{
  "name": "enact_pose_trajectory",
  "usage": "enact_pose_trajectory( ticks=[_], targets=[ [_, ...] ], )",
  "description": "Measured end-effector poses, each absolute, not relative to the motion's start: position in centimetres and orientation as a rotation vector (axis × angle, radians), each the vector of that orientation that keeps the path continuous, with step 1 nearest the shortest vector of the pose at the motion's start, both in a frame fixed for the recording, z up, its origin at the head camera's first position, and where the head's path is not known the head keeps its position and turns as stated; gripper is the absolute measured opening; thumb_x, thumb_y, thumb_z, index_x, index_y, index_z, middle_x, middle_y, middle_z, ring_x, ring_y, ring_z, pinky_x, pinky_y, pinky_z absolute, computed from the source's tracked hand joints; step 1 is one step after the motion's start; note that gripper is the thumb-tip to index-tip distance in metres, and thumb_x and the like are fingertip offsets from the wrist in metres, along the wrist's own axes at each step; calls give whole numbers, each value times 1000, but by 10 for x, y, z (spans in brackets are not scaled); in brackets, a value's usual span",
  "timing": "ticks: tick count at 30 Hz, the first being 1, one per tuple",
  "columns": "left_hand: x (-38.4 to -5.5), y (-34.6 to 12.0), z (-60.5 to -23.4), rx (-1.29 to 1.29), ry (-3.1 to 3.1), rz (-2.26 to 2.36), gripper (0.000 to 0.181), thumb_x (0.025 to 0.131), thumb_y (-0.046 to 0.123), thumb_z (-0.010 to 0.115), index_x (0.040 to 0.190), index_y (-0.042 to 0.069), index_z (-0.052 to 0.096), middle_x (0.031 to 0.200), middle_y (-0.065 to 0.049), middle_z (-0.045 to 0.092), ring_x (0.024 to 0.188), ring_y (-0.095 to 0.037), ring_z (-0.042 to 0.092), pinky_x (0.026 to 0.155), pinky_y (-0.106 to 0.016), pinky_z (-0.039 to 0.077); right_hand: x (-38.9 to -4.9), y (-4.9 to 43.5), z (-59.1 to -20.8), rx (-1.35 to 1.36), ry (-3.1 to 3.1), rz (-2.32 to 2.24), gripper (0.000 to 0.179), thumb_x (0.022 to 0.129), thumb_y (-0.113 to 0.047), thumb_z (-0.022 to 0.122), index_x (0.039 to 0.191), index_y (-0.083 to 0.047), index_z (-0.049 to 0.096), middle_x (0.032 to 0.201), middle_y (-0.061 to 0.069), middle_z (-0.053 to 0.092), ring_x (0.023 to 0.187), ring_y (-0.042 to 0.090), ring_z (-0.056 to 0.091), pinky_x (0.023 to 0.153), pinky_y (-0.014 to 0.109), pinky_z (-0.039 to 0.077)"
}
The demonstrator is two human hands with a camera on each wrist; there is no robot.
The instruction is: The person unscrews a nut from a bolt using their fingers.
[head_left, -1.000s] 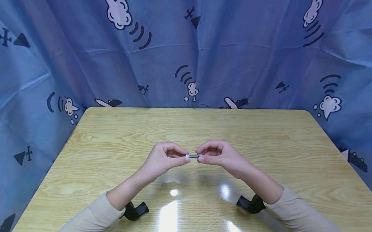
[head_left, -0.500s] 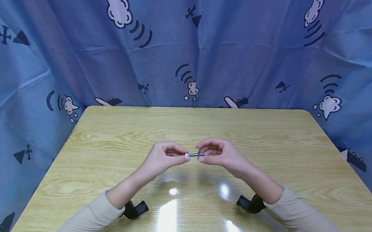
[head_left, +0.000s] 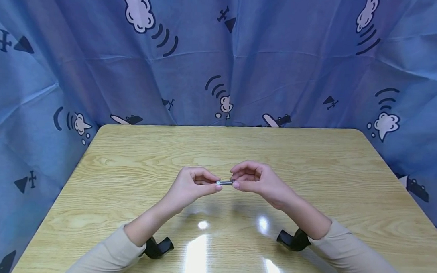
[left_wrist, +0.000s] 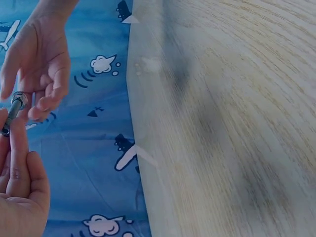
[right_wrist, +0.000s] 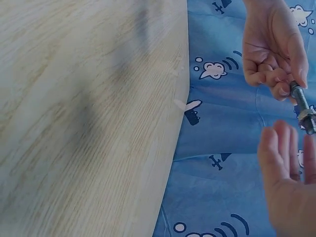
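Observation:
My left hand pinches a metal bolt by one end between thumb and fingers, and holds it level above the table. A hex nut sits on the threads near the other end, with a bit of thread sticking out past it. My right hand is around that nut end, thumb and fingers spread to either side. In the left wrist view, a gap shows between the right thumb and the nut. Whether any right fingertip touches the nut is hard to tell.
Both hands are over a light wood-grain table, which shows bright reflections near its front. A blue patterned curtain hangs behind and along the sides. Black wrist-worn devices stick out below the cuffs.
The right fingers have shifted slightly around the nut end, loosening and moving over it again. The left hand keeps its pinch on the bolt and has hardly moved.

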State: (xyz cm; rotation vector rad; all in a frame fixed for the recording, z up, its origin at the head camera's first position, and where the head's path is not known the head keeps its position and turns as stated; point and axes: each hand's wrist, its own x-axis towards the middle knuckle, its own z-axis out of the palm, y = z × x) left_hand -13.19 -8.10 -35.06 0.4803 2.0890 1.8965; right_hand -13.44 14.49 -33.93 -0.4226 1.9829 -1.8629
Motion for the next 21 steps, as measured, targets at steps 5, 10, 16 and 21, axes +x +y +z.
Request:
enact_pose_trajectory(
  ticks=[5, 10, 16, 21],
  targets=[
    [-131, -80, -350, 486, 2104, 1884, 27, 79, 12, 75, 98, -5, 68, 88, -9, 69, 79, -20, 67, 72, -31, 55, -135, 145, -341, -387, 1938, -1820, 30, 93, -13, 57, 106, 14, 55, 85, 8, 65, 77, 17, 65, 78, 35, 54],
    [-131, -80, -348, 480, 2104, 1875, 27, 79, 12, 75, 98, -4, 68, 88, -9, 69, 80, -20, 67, 73, -32, 55, -134, 147, -340, -417, 1958, -1847, 28, 85, -6, 66, 105, 11, 56, 92, 8, 64, 81, 15, 65, 78, 31, 54],
    [-130, -80, -348, 474, 2118, 1870, 23, 79, 14, 75, 97, 0, 69, 88, -8, 69, 80, -20, 67, 73, -32, 55, -134, 146, -339, -412, 1939, -1827, 28, 92, -13, 60, 107, 11, 55, 90, 10, 64, 79, 17, 65, 79, 35, 54],
    [-130, -80, -346, 474, 2112, 1876, 23, 79, 14, 75, 97, 0, 69, 88, -9, 69, 80, -20, 67, 73, -32, 55, -133, 147, -339, -427, 1925, -1845, 23, 89, -7, 62, 103, 10, 56, 89, 7, 64, 79, 15, 64, 78, 32, 54]
  ],
)
